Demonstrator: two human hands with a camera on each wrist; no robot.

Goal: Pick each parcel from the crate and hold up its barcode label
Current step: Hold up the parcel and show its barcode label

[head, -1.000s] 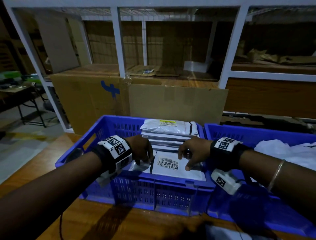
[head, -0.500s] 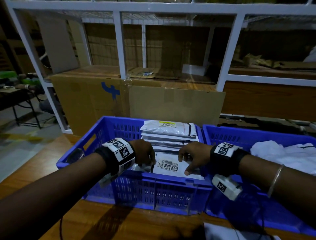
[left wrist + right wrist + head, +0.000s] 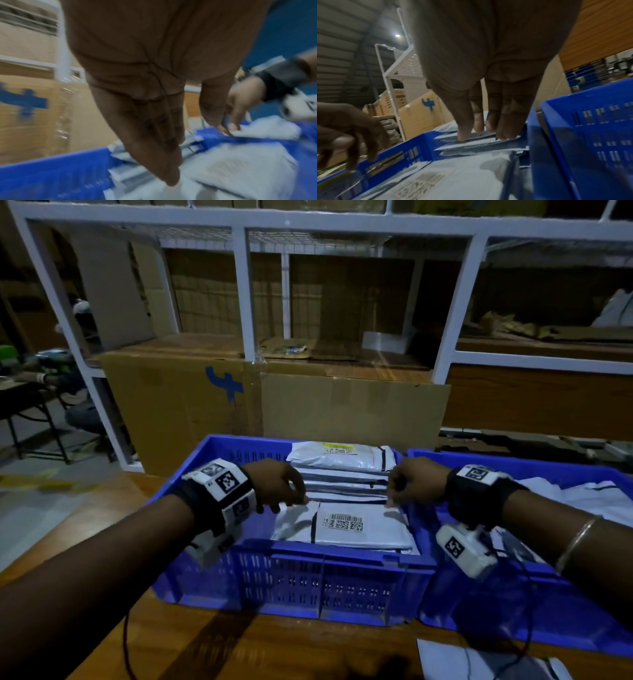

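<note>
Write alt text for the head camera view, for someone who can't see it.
Two hands, the left hand and right hand, reach into a blue crate at the far corners of a white parcel lying barcode label up. More parcels are stacked behind it.

The crate (image 3: pixel 308 583) stands on the desk (image 3: pixel 239 652) in front of me, and a second crate (image 3: pixel 513 611) touches it on the right. In the crate the parcels (image 3: pixel 342 484) lie in a stack; the nearest parcel (image 3: pixel 376 529) lies flat before them. Behind the crates stands a box (image 3: pixel 178 412), and behind it a shelf (image 3: pixel 246 285).
</note>
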